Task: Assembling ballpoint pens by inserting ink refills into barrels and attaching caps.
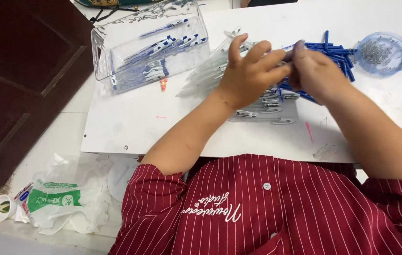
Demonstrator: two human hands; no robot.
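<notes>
Both hands, left (250, 71) and right (315, 71), pinch one small pen part between them, I note; blue pen parts (335, 52) at 1 o'clock, clear bin (151, 45) at 10 on bench (130, 118).

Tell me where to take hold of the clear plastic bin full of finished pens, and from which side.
Take the clear plastic bin by its two short end walls, one hand on each, coming from above. It is a long, open-topped box lying at a slant on the white table, with pens loose inside, so a level grip at both ends should keep them from sliding. The near left corner sits close to the table edge and is free.
</notes>
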